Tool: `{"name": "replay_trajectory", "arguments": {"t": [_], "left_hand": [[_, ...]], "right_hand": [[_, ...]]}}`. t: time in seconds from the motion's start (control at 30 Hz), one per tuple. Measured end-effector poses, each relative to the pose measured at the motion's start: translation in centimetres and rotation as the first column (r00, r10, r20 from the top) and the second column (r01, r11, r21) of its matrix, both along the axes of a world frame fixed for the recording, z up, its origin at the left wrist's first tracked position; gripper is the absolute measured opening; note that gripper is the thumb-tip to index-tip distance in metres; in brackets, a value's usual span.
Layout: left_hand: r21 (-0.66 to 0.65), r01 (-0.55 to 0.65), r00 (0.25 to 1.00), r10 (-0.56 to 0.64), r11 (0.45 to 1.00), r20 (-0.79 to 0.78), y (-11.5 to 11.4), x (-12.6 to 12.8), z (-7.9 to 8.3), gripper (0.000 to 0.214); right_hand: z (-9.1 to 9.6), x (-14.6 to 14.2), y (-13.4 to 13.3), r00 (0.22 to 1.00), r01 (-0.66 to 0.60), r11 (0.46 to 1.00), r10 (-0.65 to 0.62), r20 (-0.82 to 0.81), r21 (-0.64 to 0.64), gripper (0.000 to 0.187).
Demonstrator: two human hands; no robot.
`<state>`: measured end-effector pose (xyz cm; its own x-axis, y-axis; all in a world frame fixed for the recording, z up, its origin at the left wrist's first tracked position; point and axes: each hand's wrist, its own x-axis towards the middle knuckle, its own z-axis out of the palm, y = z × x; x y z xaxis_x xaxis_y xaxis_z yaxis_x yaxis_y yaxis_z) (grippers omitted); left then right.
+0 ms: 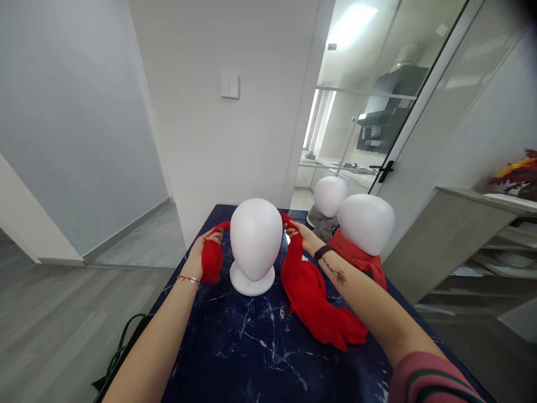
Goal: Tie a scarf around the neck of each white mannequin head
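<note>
A white mannequin head [255,238] stands upright on its round base on the dark blue marbled table [264,358]. Behind its neck runs a bright red scarf [308,296], partly hidden by the head. My left hand [205,249] is closed around the scarf's left part, and a short bunch hangs below the fingers. On the other side, my right hand [296,229] grips the scarf beside the head. The longer right end drops from there and lies bunched across the table under my right forearm.
To the right stands another mannequin head [367,224] with a coral-red scarf [356,254] around its neck. A third head [330,196], farther back, wears a grey-brown scarf [324,224]. Behind are a wall and a glass door [361,101]. Shelves [474,252] stand at right.
</note>
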<state>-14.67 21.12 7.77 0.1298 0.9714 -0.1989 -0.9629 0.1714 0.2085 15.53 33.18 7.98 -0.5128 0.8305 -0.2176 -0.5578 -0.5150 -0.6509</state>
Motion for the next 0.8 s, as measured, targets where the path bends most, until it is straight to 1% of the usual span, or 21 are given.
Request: {"name": "replay_trajectory", "arguments": {"t": [0.1, 0.2, 0.23, 0.27, 0.33, 0.4, 0.5, 0.57, 0.63, 0.73, 0.8], "left_hand": [[-0.080, 0.020, 0.998, -0.025, 0.997, -0.064, -1.0, 0.9, -2.2, 0.016], [-0.164, 0.019, 0.986, -0.045, 0.986, -0.159, -2.6, 2.6, -4.1, 0.014], [-0.185, 0.005, 0.980, -0.042, 0.983, -0.196, -3.0, 3.4, -4.8, 0.013], [-0.198, -0.017, 0.971, -0.030, 0.980, -0.236, -3.3, 4.1, -5.5, 0.012], [-0.191, -0.087, 0.950, 0.024, 0.978, -0.312, -3.7, 5.7, -6.7, 0.011], [-0.155, -0.161, 0.925, 0.094, 0.975, -0.369, -3.9, 7.0, -7.6, 0.015], [-0.070, -0.256, 0.861, 0.195, 0.964, -0.470, -4.0, 8.6, -8.2, 0.033], [0.001, -0.290, 0.802, 0.244, 0.957, -0.545, -4.3, 9.6, -8.0, 0.041], [0.047, -0.284, 0.768, 0.256, 0.958, -0.587, -4.9, 10.4, -7.7, 0.043], [0.033, -0.248, 0.777, 0.219, 0.968, -0.590, -6.0, 11.5, -7.3, 0.043], [0.006, -0.239, 0.785, 0.197, 0.971, -0.588, -6.8, 12.1, -7.4, 0.042]], "right_hand": [[-3.3, 1.0, -3.1, 0.999, -0.019, 0.997, 0.023, 0.047, -0.072, 0.012], [-5.7, 1.6, -6.8, 0.997, -0.029, 0.993, 0.038, 0.074, -0.113, 0.013], [-6.4, 1.4, -7.9, 0.994, -0.013, 0.995, 0.024, 0.106, -0.101, 0.012], [-7.2, 1.0, -8.8, 0.988, 0.012, 0.998, -0.002, 0.156, -0.068, 0.013], [-8.6, -0.4, -10.2, 0.954, 0.076, 0.995, -0.090, 0.285, 0.059, 0.021], [-9.9, -2.3, -10.9, 0.905, 0.114, 0.972, -0.187, 0.382, 0.207, 0.030], [-11.1, -5.0, -11.5, 0.875, 0.094, 0.945, -0.229, 0.427, 0.313, 0.041], [-11.5, -5.9, -12.0, 0.872, 0.099, 0.931, -0.251, 0.419, 0.351, 0.047], [-11.7, -5.7, -12.6, 0.873, 0.125, 0.918, -0.282, 0.399, 0.376, 0.048], [-11.7, -4.4, -14.0, 0.863, 0.160, 0.911, -0.316, 0.394, 0.379, 0.048], [-11.7, -3.6, -15.0, 0.848, 0.176, 0.909, -0.335, 0.411, 0.377, 0.050]]}}
